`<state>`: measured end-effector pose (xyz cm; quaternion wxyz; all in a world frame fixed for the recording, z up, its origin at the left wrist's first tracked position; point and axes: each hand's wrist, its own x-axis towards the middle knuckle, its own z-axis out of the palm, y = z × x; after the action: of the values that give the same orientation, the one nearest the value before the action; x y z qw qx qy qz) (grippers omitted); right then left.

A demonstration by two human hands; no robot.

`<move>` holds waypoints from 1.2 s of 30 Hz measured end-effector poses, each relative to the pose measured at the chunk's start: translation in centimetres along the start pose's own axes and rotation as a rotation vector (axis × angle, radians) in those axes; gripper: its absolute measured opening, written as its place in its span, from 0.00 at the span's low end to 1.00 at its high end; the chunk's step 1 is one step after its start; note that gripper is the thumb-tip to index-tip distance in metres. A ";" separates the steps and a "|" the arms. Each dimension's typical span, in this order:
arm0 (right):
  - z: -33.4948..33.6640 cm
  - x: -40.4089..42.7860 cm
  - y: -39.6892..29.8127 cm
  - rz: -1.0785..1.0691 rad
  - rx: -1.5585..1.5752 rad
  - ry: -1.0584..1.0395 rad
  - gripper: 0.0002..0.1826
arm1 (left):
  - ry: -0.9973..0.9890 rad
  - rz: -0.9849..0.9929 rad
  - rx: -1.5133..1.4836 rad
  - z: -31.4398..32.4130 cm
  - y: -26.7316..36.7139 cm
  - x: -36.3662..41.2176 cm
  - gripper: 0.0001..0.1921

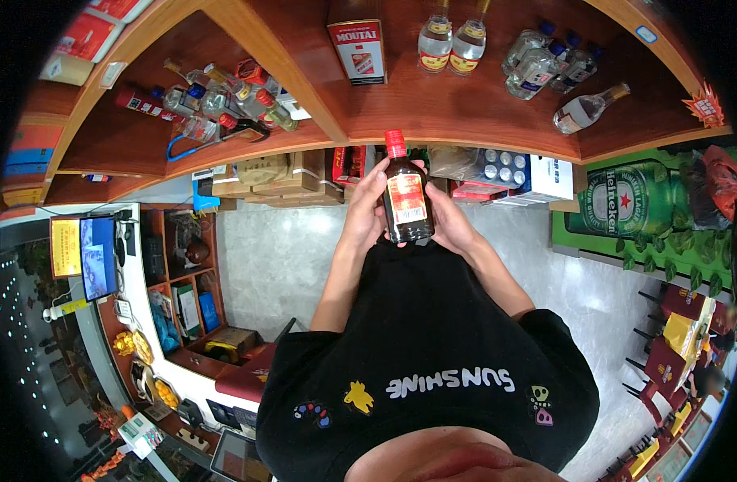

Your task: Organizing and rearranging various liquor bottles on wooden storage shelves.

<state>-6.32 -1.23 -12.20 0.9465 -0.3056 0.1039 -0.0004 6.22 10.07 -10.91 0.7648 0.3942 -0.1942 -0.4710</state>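
A dark glass bottle (395, 226) with a red cap and a red and yellow label stands out in front of my chest, its cap pointing towards the shelf. Around its left side curl the fingers of my left hand (363, 211). My right hand (451, 217) grips the opposite side. Parts of the fingers are hidden behind the glass. Just beyond the cap runs the front edge of a wooden shelf (465, 134). On that shelf are a Moutai box (362, 60), two clear bottles (451, 51) side by side, and a clear bottle (579, 113) towards the right.
Several bottles (218, 102) crowd the left compartment; more with blue caps (531, 72) are at right. Cardboard boxes (290, 181) and packed cans (504, 167) line the floor under the shelf. A Heineken-printed green unit (631, 202) is at right, a counter (181, 376) at left.
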 end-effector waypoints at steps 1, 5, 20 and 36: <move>0.5 0.4 0.3 0.001 -0.002 0.002 0.29 | -0.024 0.026 0.007 -0.9 -0.1 -0.1 0.35; 0.9 2.6 4.5 -0.406 -0.698 0.177 0.38 | -0.018 0.266 0.308 -4.3 -0.4 -0.1 0.42; 5.5 1.4 6.8 -0.141 0.516 -0.229 0.45 | -0.188 -0.109 0.311 -5.0 4.7 -1.4 0.18; 1.6 1.3 7.0 -0.020 0.469 -0.275 0.47 | -0.022 -0.089 0.391 -5.3 1.3 -1.6 0.20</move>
<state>-5.20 5.33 -15.26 0.9966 -0.0763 -0.0314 0.0077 9.76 14.04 -12.99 0.6498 0.5384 -0.2728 -0.4622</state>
